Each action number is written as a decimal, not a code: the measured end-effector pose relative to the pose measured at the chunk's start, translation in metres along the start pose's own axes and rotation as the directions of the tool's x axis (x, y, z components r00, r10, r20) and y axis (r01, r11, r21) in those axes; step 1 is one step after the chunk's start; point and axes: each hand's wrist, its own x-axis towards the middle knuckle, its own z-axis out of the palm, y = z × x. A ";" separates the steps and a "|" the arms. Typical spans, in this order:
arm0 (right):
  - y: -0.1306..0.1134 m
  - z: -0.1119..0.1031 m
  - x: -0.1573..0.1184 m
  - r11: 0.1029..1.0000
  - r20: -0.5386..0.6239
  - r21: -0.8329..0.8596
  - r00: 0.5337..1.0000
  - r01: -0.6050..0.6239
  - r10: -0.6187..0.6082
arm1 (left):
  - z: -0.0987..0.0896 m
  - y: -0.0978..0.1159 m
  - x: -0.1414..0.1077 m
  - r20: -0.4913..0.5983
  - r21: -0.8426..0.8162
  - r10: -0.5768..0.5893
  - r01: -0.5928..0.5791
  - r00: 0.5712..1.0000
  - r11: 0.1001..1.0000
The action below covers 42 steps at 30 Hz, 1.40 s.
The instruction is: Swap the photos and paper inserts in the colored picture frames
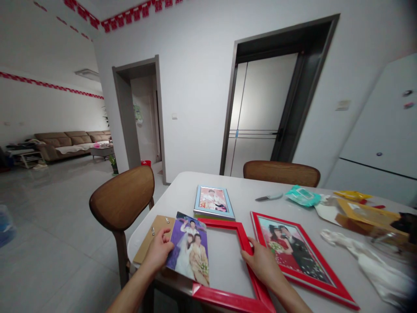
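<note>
I see a white room with grey door frames, a brown sofa (70, 141) in the far left of the frame, and a white table (234, 200) filling the lower right, with two wooden chairs (122, 200) drawn up to it.

At the bottom centre lies an empty red frame (243, 300), open in the middle so the tabletop shows through. My left hand (159, 252) pinches the left edge of a loose wedding photo (190, 250), fingers closed narrowly on the print, which lies over the frame's left side. Under that hand a brown backing board (150, 239) with small metal clips rests on the table edge. My right hand (262, 265) rests on the frame's right rail, fingers curled over it; how firmly it clamps I cannot tell from this angle.

Just right of that hand lies a second red frame with a portrait (293, 256) in it. Above the empty frame, a blue-rimmed framed photo (213, 202) sits on top of something green. Farther back, toward the right of the frame, I make out a grey knife (269, 197), a teal packet (302, 195), a yellow frame (365, 215) and what looks like crumpled clear plastic wrap (374, 265).
</note>
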 end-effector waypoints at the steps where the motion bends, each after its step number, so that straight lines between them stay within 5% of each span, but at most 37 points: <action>1: -0.001 0.000 0.000 0.999 0.008 -0.043 1.000 0.011 -0.010 | 0.001 -0.007 0.001 -0.009 0.038 -0.007 0.008 1.000 0.999; 6: -0.004 -0.001 -0.002 0.975 0.058 -0.197 0.994 0.105 -0.095 | 0.003 -0.014 -0.001 -0.023 0.252 0.062 -0.054 0.998 0.966; 17: -0.006 0.002 -0.005 0.961 0.052 -0.225 0.987 0.162 -0.154 | 0.003 -0.002 -0.014 0.016 0.544 0.183 -0.162 0.983 0.823; 21: -0.020 0.003 -0.009 0.973 -0.011 -0.107 0.978 0.205 -0.207 | 0.003 0.004 -0.023 0.029 0.565 0.225 -0.202 0.974 0.800; 26: -0.044 0.009 -0.015 0.955 0.048 0.261 0.986 0.144 -0.162 | 0.012 0.006 -0.042 0.116 0.524 0.338 -0.347 0.934 0.778; 34: -0.067 0.039 -0.013 0.759 0.214 0.641 0.976 -0.117 -0.030 | 0.018 0.006 -0.062 0.331 0.400 0.410 -0.520 0.850 0.755; 38: -0.079 0.047 -0.014 0.663 0.244 0.726 0.970 -0.182 -0.001 | 0.022 0.009 -0.062 0.364 0.462 0.373 -0.513 0.853 0.723; 42: -0.101 0.037 -0.017 0.409 0.239 0.888 0.971 -0.208 -0.024 | 0.030 0.008 -0.057 0.307 0.486 0.381 -0.488 0.872 0.725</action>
